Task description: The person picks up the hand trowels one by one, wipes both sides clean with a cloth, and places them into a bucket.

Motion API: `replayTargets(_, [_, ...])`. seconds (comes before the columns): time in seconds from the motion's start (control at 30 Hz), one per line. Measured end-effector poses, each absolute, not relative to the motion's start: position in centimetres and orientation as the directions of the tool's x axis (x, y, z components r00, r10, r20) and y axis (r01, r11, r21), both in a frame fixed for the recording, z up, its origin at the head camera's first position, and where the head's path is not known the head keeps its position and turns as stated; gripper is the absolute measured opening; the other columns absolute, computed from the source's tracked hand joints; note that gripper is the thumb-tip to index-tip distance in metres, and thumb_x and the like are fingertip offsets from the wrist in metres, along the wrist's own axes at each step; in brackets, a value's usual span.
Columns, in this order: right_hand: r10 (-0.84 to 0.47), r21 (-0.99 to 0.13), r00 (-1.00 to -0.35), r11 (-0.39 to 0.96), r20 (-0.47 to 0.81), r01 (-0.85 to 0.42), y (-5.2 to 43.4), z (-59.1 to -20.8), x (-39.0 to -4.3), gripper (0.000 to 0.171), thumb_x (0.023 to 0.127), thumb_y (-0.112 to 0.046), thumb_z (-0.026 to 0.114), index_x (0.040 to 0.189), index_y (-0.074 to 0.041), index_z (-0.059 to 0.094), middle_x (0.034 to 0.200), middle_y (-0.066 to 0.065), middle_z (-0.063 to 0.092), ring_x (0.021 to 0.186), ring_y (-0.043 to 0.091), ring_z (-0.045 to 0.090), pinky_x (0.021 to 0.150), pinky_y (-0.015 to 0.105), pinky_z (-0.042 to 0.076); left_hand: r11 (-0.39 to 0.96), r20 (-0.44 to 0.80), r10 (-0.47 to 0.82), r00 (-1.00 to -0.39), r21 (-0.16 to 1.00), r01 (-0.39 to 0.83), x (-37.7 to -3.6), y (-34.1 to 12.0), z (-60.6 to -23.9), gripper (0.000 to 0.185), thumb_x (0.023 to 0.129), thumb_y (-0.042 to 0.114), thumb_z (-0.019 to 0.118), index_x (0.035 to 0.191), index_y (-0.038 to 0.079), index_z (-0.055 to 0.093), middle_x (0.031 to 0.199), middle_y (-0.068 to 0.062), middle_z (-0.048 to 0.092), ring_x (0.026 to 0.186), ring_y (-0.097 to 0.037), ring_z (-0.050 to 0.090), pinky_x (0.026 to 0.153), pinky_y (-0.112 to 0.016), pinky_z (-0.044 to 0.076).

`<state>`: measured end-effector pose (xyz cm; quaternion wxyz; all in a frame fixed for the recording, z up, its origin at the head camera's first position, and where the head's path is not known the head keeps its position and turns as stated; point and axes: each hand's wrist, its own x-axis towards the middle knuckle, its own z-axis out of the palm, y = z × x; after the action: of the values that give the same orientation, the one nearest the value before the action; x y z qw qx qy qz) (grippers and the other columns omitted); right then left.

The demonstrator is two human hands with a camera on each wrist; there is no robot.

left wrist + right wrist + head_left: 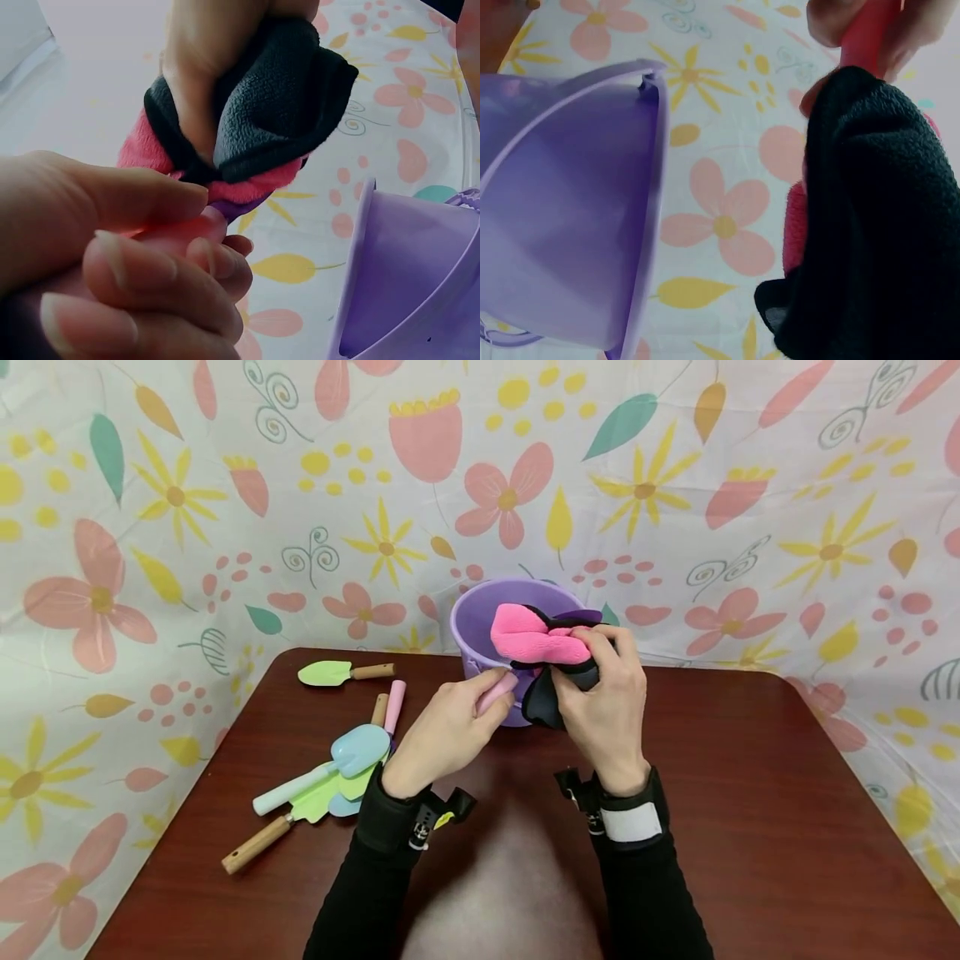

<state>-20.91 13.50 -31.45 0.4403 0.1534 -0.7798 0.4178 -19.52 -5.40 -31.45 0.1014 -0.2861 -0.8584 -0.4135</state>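
My left hand [450,722] grips the pink handle [496,693] of a garden tool, thumb along it in the left wrist view. A purple part of the tool [583,616] shows beyond the cloth; its full shape is covered. With my right hand [609,697] I hold a pink and dark grey cloth [528,635] bunched around that purple part. Both hands are raised in front of a purple bucket [471,652]. In the right wrist view the cloth [885,202] hangs beside the bucket [562,225], apart from it.
Left of my hands lies a pile with a light blue trowel [362,750], a green tool [315,797] with a wooden handle [257,845], and another pink handle [395,706]. A small green trowel [326,673] lies farther back on the brown table [750,827]. Behind hangs a flowered curtain [675,552].
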Motion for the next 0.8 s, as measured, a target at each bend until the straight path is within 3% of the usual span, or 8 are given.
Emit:
replayTargets(0.37, [0.248, -0.547, -0.517, 0.612, 0.819, -0.571, 15.3, -31.0, -20.8, 0.023, 0.079, -0.007, 0.076, 0.102, -0.008, 0.073, 0.102, 0.013, 0.059, 0.098, 0.025, 0.057, 0.087, 0.041, 0.043, 0.460, 0.345, 0.480, -0.806, 0.684, 0.566, -19.7, -5.0, -32.0, 0.020, 0.102, 0.026, 0.049, 0.084, 0.017, 0.046, 0.066, 0.005, 0.032, 0.056, -0.005, 0.034, 0.058, -0.026, 0.034])
replayTargets(0.7, [0.297, -0.576, -0.520, 0.621, 0.801, -0.532, 16.9, -30.8, -20.9, 0.023, 0.081, -0.009, 0.076, 0.104, -0.009, 0.074, 0.103, 0.012, 0.059, 0.101, 0.023, 0.057, 0.090, 0.038, 0.042, 0.437, 0.310, 0.476, -0.823, 0.729, 0.527, -20.9, -5.8, -32.7, 0.015, 0.105, 0.029, 0.044, 0.107, 0.019, 0.055, 0.068, 0.005, 0.034, 0.060, -0.007, 0.037, 0.062, -0.028, 0.036])
replayTargets(0.8, [0.286, -0.577, -0.529, 0.613, 0.799, -0.540, 16.8, -30.6, -20.8, 0.024, 0.081, -0.010, 0.076, 0.105, -0.011, 0.074, 0.103, 0.011, 0.059, 0.101, 0.023, 0.057, 0.090, 0.038, 0.042, 0.417, 0.330, 0.463, -0.823, 0.738, 0.531, -21.2, -5.9, -32.7, 0.016, 0.106, 0.028, 0.044, 0.108, 0.017, 0.055, 0.069, 0.004, 0.033, 0.063, -0.009, 0.039, 0.064, -0.029, 0.037])
